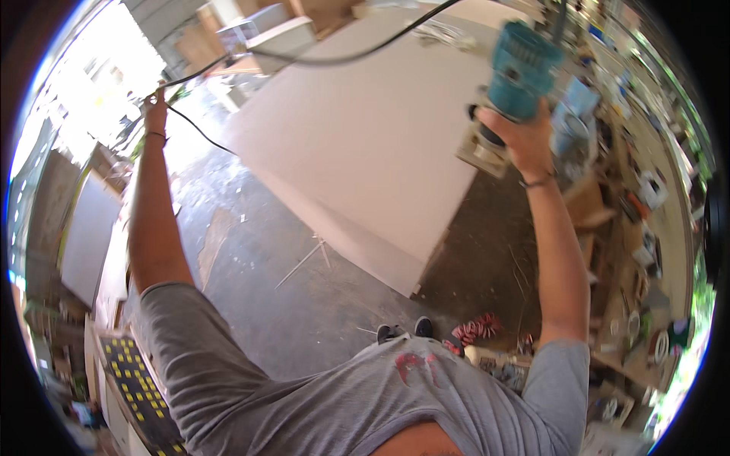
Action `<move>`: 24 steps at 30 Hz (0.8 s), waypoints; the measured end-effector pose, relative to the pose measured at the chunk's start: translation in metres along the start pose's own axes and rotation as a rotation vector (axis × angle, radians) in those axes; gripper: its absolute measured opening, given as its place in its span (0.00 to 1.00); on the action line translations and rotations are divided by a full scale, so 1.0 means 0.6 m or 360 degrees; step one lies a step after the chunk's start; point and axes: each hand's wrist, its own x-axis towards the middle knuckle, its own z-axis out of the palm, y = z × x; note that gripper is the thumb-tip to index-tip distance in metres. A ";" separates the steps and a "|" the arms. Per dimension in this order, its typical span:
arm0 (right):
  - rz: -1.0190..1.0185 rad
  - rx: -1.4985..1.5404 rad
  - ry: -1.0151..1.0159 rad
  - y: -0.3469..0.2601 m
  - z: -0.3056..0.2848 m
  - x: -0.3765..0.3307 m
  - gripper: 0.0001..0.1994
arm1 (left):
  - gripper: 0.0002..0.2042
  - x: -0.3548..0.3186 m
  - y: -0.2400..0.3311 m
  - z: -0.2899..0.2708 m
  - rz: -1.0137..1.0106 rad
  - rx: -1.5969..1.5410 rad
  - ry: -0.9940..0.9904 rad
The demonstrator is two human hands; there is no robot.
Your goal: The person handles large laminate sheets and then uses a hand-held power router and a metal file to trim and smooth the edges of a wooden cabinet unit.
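My right hand (pixel 530 140) is wrapped round the lower part of a teal wood router (pixel 518 72), held up over the right edge of a large pale board (pixel 357 129). A square wooden base plate (pixel 484 152) is fixed beneath the tool. Far out to the left, my raised left hand (pixel 156 110) is closed on a black power cord (pixel 327 60). From that hand the cord runs across above the board toward the upper right, and another length (pixel 199 129) hangs down to the board's left edge.
A coiled white cable (pixel 443 34) lies at the board's far end. Along the right side, a cluttered workbench (pixel 646 228) carries tools and scraps. A thin-legged stand (pixel 319 245) shows beside the board on the grey floor (pixel 258 304). Red-striped cloth (pixel 477 328) lies near my feet.
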 end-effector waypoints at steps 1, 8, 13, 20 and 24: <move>0.0028 -0.0370 0.0054 -0.014 -0.001 0.002 0.30 | 0.25 0.013 0.060 0.020 0.0282 0.0187 -0.0074; -0.0023 -0.0143 0.0095 0.025 0.005 0.033 0.34 | 0.27 -0.085 0.363 0.216 0.0529 -0.0702 -0.0595; -0.0001 -0.0211 0.0118 0.040 -0.013 0.052 0.35 | 0.21 -0.228 0.542 0.141 0.0585 -0.0025 -0.0857; -0.0027 -0.0276 0.0093 0.068 -0.016 0.087 0.36 | 0.24 -0.332 0.579 0.054 0.0709 0.0136 -0.1150; -0.0083 -0.0333 0.0141 0.072 -0.025 0.094 0.35 | 0.29 -0.408 0.605 0.042 0.0960 -0.0465 -0.1196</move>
